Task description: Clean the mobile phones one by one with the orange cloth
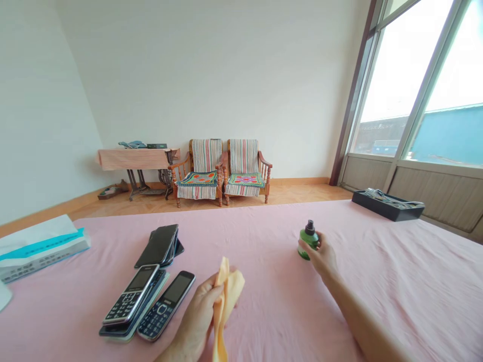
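Beside left hand (199, 307) and yellow cloth (231, 291), piled phones (132, 294)

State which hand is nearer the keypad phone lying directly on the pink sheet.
Left. The left hand, gripping a yellow cloth, is just right of the keypad phone; the right hand, around a green bottle, is much farther right.

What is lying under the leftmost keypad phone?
Slim, flat devices show dark and pale edges under the leftmost keypad phone; it covers most of their tops, so their number is unclear.
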The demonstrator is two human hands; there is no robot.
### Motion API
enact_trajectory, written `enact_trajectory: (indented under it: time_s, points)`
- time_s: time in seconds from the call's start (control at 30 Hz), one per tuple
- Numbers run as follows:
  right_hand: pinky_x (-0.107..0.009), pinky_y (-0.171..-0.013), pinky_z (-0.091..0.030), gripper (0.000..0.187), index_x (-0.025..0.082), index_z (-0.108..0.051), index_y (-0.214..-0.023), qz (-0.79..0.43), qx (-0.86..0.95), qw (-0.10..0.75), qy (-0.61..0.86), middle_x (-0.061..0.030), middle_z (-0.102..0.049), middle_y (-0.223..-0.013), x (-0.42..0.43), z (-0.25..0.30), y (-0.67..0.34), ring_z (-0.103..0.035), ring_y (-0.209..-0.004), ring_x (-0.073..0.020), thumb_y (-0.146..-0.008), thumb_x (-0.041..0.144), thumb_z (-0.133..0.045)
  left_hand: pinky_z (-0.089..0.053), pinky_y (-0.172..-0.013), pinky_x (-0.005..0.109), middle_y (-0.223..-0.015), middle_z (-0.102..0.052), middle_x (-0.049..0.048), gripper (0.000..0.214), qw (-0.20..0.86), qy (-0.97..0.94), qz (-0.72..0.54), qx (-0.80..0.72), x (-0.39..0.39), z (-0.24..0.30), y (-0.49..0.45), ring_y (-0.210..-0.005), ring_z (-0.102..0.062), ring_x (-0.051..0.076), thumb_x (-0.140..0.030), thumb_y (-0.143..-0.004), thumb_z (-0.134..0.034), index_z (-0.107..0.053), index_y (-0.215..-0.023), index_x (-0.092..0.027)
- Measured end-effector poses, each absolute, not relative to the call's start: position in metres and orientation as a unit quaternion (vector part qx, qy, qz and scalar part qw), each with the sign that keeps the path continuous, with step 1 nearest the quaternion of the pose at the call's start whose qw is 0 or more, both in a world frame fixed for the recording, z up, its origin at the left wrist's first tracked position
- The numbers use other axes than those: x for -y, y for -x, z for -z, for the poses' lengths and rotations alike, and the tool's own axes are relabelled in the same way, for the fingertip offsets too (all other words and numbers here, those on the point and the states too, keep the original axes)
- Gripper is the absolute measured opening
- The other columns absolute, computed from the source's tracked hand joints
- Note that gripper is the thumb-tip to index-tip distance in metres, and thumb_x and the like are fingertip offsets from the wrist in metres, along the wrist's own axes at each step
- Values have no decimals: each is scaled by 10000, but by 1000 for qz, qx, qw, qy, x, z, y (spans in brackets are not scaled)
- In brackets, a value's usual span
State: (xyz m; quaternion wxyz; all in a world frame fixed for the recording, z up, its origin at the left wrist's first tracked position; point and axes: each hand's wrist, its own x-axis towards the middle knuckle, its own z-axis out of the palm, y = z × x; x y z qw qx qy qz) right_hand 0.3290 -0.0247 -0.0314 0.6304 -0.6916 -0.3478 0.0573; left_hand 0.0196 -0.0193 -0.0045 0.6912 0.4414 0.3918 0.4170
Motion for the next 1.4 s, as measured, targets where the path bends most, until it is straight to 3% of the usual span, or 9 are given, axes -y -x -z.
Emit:
enact_trajectory:
  time_s: [0.17, 0.37, 0.57, 0.73, 0.87, 1.0, 1.1, 1.27, 1.4]
  points:
    - [-369, -632, -459, 441, 191, -520, -875, -83, 396, 612, 680, -29, -620, -738, 41, 5, -280, -585, -646, -209, -584, 459, -713, -476, -653, 221, -716, -690, 14, 178, 684, -450, -416, -397, 20, 4, -18, -745, -631, 191, -170, -684, -638, -716, -844, -154]
    - [-325, -650, -469, 398, 204, -439, -1013, -247, 469, 656, 536, -6, -612, -798, 45, -13, -214, -581, -672, -161, -701, 333, -649, -450, -860, 290, -895, -696, 53, 247, 751, -378, -423, -337, 18, 9, -26, -989, -606, 234, -329, -812, -547, -672, -924, -149]
    - [-297, -610, -458, 418, 177, -482, -1002, -228, 486, 618, 574, 26, -554, -712, 37, 17, -201, -530, -622, -146, -667, 339, -672, -316, -1005, 326, -1257, -549, 91, 395, 615, -509, -465, -383, 11, 9, -13, -1227, -435, 268, -192, -703, -674, -601, -1092, -178]
    - [-308, -643, -474, 465, 171, -470, -1074, -233, 488, 623, 566, -14, -596, -779, 40, 19, -202, -572, -676, -168, -717, 411, -649, -330, -915, 350, -1010, -556, 77, 320, 409, -654, -495, -400, 19, 1, -6, -1033, -477, 288, -258, -619, -756, -618, -902, -203]
    - [-377, -784, -479, 512, 195, -478, -1181, -262, 515, 628, 521, -104, -606, -1063, 39, 9, -210, -614, -892, -219, -758, 450, -613, -327, -782, 333, -842, -520, 30, 342, 337, -751, -397, -407, 28, 1, -5, -842, -462, 263, -248, -508, -807, -589, -769, -215]
    - [-409, -810, -476, 482, 171, -562, -1128, -352, 552, 598, 463, -135, -628, -1080, 37, 7, -217, -592, -1002, -271, -725, 414, -668, -300, -682, 289, -691, -508, 5, 141, 367, -756, -360, -405, 26, 7, -3, -706, -457, 217, -118, -597, -671, -576, -611, -221]
    - [-354, -699, -485, 364, 130, -634, -960, -374, 525, 605, 467, -106, -672, -854, 37, 10, -214, -629, -794, -228, -731, 411, -672, -324, -651, 271, -675, -536, 19, 141, 400, -727, -380, -408, 17, 5, -3, -691, -495, 206, -156, -676, -631, -584, -553, -207]
    - [-261, -532, -441, 321, 132, -606, -740, -383, 448, 648, 482, -32, -608, -622, 39, 6, -204, -579, -571, -155, -743, 448, -660, -413, -676, 256, -768, -633, 34, 132, 619, -557, -414, -369, 5, -5, -3, -747, -584, 194, -299, -744, -656, -641, -762, -169]
    - [-236, -468, -421, 461, 126, -604, -704, -443, 407, 647, 468, -39, -595, -580, 42, 0, -202, -581, -514, -153, -774, 579, -558, -443, -684, 242, -785, -665, 40, 181, 737, -415, -417, -332, 1, 0, -3, -730, -616, 165, -219, -721, -685, -649, -877, -136]
